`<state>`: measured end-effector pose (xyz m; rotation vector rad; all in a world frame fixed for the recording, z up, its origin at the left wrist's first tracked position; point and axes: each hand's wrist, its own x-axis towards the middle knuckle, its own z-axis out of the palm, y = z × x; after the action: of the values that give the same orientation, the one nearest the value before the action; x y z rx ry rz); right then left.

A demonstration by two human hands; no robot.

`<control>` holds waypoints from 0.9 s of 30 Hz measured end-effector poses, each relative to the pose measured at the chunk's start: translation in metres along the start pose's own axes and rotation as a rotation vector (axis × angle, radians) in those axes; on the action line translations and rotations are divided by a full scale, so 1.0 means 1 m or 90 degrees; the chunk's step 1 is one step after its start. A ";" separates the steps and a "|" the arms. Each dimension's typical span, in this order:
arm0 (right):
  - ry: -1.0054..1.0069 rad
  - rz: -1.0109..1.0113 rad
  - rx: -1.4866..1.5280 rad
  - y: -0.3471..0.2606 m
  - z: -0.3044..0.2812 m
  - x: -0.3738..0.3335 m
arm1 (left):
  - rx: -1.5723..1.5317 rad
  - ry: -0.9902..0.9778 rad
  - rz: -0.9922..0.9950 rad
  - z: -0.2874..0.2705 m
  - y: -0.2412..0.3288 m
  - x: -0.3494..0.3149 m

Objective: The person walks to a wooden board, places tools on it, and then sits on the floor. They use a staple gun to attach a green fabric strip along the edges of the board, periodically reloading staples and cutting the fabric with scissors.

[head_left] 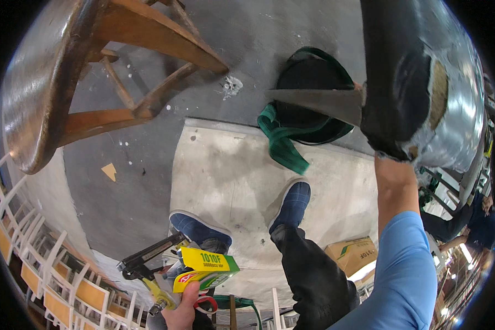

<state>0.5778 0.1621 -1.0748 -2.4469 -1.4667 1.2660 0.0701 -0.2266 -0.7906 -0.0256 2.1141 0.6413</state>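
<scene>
In my left hand [181,314] is a yellow, green and white cardboard box [206,268], my thumb pressed against its side. A nail or staple gun [154,265] with a black body and yellowish handle lies right beside it. Red scissor-like handles [206,303] show below the box. My right forearm reaches up behind a dark, round-edged padded piece [399,82] with torn covering and clear plastic wrap. Only a bit of my right hand [358,86] shows at its edge, beside a grey tapered piece [319,103]; the other fingers are hidden.
A wooden stool or chair [132,107] fills the upper left. Green webbing [286,146] trails from a round black item [308,82] on the floor. A cardboard box [353,254] sits right of my legs. White frames [55,280] stand at lower left; another person [476,220] is far right.
</scene>
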 end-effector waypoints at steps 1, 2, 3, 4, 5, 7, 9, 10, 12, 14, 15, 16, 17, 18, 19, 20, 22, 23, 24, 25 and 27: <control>0.004 0.011 0.016 0.009 -0.003 -0.009 | 0.008 -0.020 0.010 0.004 0.001 0.001; -0.003 0.014 0.033 0.012 -0.001 -0.014 | 0.033 -0.017 -0.012 0.006 0.006 -0.001; -0.011 0.018 0.048 0.015 0.001 -0.018 | 0.031 -0.028 -0.032 0.010 0.011 -0.005; -0.019 0.025 0.057 0.016 0.000 -0.021 | 0.028 -0.039 -0.052 0.016 0.016 -0.011; -0.020 0.027 0.071 0.020 -0.004 -0.029 | 0.024 -0.055 -0.073 0.020 0.022 -0.014; -0.021 0.036 0.098 0.024 -0.009 -0.038 | 0.032 -0.047 -0.055 0.017 0.011 -0.012; -0.029 0.036 0.122 0.025 -0.010 -0.049 | 0.045 -0.050 -0.035 0.017 0.005 -0.010; -0.035 0.029 0.131 0.019 -0.010 -0.053 | 0.051 -0.058 -0.027 0.019 0.004 -0.011; -0.052 0.024 0.160 0.013 -0.007 -0.065 | 0.023 -0.077 -0.007 0.030 0.010 -0.016; -0.075 0.016 0.200 0.007 0.001 -0.090 | 0.028 -0.111 -0.025 0.042 0.026 -0.020; -0.086 0.014 0.224 0.005 0.003 -0.107 | 0.032 -0.131 -0.032 0.045 0.034 -0.025; -0.090 0.011 0.247 0.000 0.000 -0.127 | 0.035 -0.105 0.043 0.049 0.029 -0.027; -0.100 0.006 0.292 0.000 0.005 -0.149 | 0.065 -0.128 0.082 0.051 0.034 -0.030; -0.083 0.004 0.342 -0.003 0.004 -0.176 | 0.084 -0.159 0.111 0.054 0.043 -0.030; -0.063 -0.001 0.399 -0.005 0.002 -0.206 | 0.104 -0.190 0.148 0.055 0.048 -0.032; 0.016 -0.035 0.488 -0.011 0.003 -0.239 | 0.153 -0.167 0.247 0.052 0.046 -0.034; 0.059 0.079 0.486 -0.015 -0.018 -0.313 | 0.163 -0.183 0.227 0.047 0.049 -0.043; 0.114 0.107 0.443 -0.021 -0.031 -0.355 | 0.169 -0.194 0.221 0.043 0.058 -0.046; 0.106 0.135 0.401 -0.041 -0.040 -0.389 | 0.222 -0.140 0.283 0.031 0.056 -0.053; 0.158 0.154 0.315 -0.030 -0.054 -0.431 | 0.214 -0.169 0.218 0.027 0.073 -0.069; 0.165 0.145 0.078 -0.043 -0.087 -0.508 | 0.152 -0.214 0.155 -0.001 0.064 -0.088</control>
<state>0.4862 -0.1604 -0.6812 -2.6312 -1.0439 0.9836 0.1057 -0.1907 -0.6942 0.4477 1.8644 0.4891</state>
